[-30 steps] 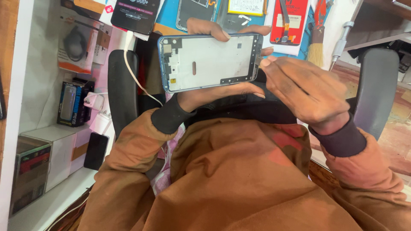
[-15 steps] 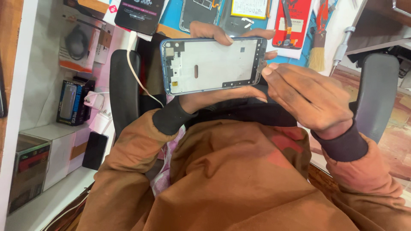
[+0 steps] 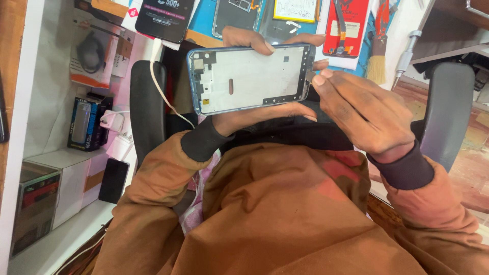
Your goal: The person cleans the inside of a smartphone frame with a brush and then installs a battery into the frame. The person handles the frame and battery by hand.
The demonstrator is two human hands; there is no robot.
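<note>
At frame centre, a blue phone frame (image 3: 249, 79) is gripped by the left hand (image 3: 244, 114); its right edge is pinched by right hand (image 3: 364, 114) fingertips (image 3: 320, 79), seemingly mid-disassembly; careful prying is judged next.

The left hand (image 3: 254, 114) is mostly hidden behind the phone frame (image 3: 249, 79), only fingertips above and thumb below showing; what the right hand (image 3: 364, 114) pinches at the frame's right end is too small to tell. At the far edge the dark phone (image 3: 164, 18), the opened phone back (image 3: 237, 15) and the red package (image 3: 346, 25) are cut off; the brush (image 3: 378, 61) loses its handle there, and the boxes (image 3: 48, 196) at near left are cropped and blurred.
</note>
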